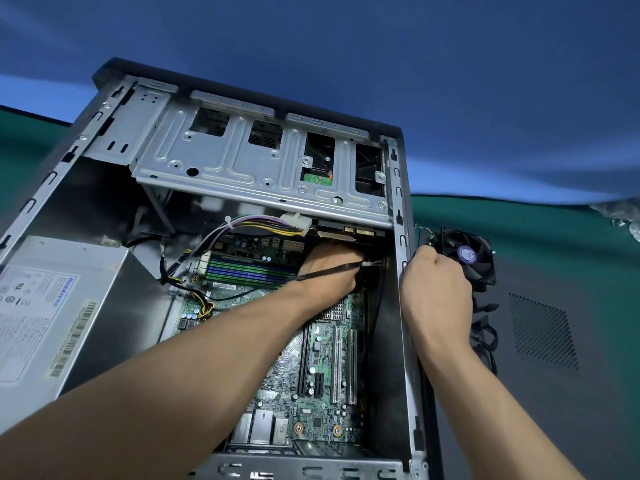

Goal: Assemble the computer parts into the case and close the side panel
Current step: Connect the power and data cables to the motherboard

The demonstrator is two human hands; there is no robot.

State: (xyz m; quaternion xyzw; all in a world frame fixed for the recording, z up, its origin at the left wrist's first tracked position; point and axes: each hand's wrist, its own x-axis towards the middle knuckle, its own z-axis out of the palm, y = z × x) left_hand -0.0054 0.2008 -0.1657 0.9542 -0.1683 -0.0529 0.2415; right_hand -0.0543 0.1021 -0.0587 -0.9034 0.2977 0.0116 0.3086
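The open computer case (398, 188) lies on its side, showing the green motherboard (325, 368). My left hand (332, 285) reaches deep inside, under the metal drive cage (242, 157) next to the case's right wall. Its fingers are curled around a flat black cable (325, 270) that ends in a white connector (367, 263); the fingertips are partly hidden. My right hand (440, 292) grips the rim of the right wall from outside. The dark grey side panel (554, 393) with a mesh vent lies flat to the right of the case.
A silver power supply (62, 306) fills the case's left side, with purple and yellow wires (256, 225) running across to a white plug. RAM sticks (249, 268) sit left of my left hand. A black fan (474, 258) and tangled cables lie just behind my right hand.
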